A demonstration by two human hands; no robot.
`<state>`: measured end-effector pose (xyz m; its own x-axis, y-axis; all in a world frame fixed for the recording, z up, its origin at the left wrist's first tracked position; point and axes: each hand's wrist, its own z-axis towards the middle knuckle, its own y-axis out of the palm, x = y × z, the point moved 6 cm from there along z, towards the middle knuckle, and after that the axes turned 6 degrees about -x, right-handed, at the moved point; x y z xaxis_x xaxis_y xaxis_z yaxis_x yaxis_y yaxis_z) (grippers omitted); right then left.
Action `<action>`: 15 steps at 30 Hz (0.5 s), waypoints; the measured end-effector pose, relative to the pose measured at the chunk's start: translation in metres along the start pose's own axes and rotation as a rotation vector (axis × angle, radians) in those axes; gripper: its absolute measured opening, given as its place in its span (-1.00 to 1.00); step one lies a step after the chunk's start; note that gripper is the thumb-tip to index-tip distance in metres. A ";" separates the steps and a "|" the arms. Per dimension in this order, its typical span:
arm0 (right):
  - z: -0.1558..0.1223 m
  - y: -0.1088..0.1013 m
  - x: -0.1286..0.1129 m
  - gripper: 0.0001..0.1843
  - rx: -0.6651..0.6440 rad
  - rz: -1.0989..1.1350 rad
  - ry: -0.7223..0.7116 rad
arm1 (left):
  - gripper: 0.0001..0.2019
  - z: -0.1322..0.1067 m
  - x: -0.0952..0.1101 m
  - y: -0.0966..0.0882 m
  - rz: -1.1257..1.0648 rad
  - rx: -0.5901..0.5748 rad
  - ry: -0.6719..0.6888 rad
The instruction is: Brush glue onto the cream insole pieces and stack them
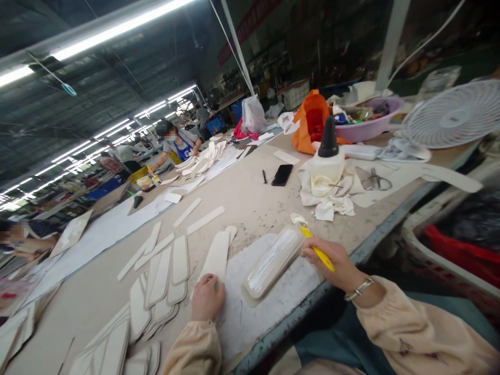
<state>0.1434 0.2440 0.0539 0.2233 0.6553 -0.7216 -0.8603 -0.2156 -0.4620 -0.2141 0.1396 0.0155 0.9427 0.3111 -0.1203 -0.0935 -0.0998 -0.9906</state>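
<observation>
While sitting or standing at the near edge of the worktop [242, 192], holds both forearms forward in beige sleeves [425, 323], the left pointing mostly ahead, the right slanting in from the lower right. Lays the left hand [208, 298] back up, knuckles bent, its fingers [211, 279] over the near end of a pale tapered strip [217, 252]. Cannot tell a pinch from a mere press there. Wears a silver-coloured bangle [359, 290] on the right wrist, just past the edge. Clasps a yellow-handled brush [324, 258] in the right hand [332, 260], with fingers wrapped round the handle, aiming the white-laden bristles [298, 220] away and leftward, near the far end of a glossy coated oblong panel [269, 263]. Has that panel lying aslant between both hands, on a whitish sheet [291, 298]. Has overlapping pale cut pieces [158, 273] spread left of the left hand. Faces, farther on, a white container with a black conical top [328, 161], on a crumpled cloth [308, 190], between scissors [375, 179] and a black smartphone [282, 175]; then an orange bag [302, 133], a lilac basin [375, 130] and a white fan grille [455, 112]. Looks, well beyond, toward a co-worker in a blue apron [183, 150], beside another heap of pale pieces [207, 156], under fluorescent tubes [125, 28].
</observation>
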 end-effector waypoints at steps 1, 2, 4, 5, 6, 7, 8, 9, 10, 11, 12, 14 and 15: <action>0.000 -0.001 0.001 -0.88 0.006 -0.005 0.005 | -0.71 0.000 0.001 -0.001 0.005 -0.007 0.008; -0.001 -0.002 0.001 -0.88 0.011 -0.009 0.009 | -0.73 0.000 0.001 -0.002 0.007 -0.014 0.017; -0.001 -0.003 0.002 -0.89 0.015 -0.017 0.012 | -0.75 0.000 0.000 -0.003 0.007 -0.029 0.036; -0.001 -0.004 0.002 -0.89 0.014 -0.020 0.011 | -0.76 0.000 -0.001 -0.004 0.005 -0.038 0.046; -0.001 -0.004 0.002 -0.90 0.012 -0.023 0.010 | -0.76 -0.001 -0.002 -0.005 0.003 -0.046 0.054; -0.001 -0.005 0.002 -0.90 0.012 -0.026 0.009 | -0.76 -0.002 -0.003 -0.005 0.002 -0.054 0.059; -0.001 -0.005 0.002 -0.90 0.012 -0.028 0.007 | -0.76 -0.003 -0.004 -0.006 0.001 -0.062 0.060; -0.001 -0.006 0.001 -0.90 0.014 -0.029 0.005 | -0.77 -0.003 -0.004 -0.007 -0.002 -0.070 0.060; -0.001 -0.007 0.001 -0.90 0.016 -0.030 0.004 | -0.77 -0.003 -0.004 -0.007 -0.006 -0.078 0.058; -0.001 -0.007 0.001 -0.89 0.018 -0.031 0.003 | -0.77 -0.003 -0.003 -0.008 -0.010 -0.083 0.056; -0.001 -0.007 0.001 -0.89 0.019 -0.032 0.001 | -0.78 -0.003 -0.001 -0.008 -0.013 -0.084 0.051; -0.001 -0.008 0.000 -0.89 0.024 -0.036 -0.004 | -0.78 -0.003 0.003 -0.007 -0.013 -0.072 0.032; -0.001 -0.009 0.000 -0.89 0.027 -0.039 -0.008 | -0.79 -0.002 0.005 -0.007 -0.009 -0.059 0.019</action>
<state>0.1513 0.2449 0.0573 0.2533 0.6690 -0.6988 -0.8630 -0.1701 -0.4757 -0.2083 0.1399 0.0221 0.9494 0.2945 -0.1094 -0.0662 -0.1528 -0.9860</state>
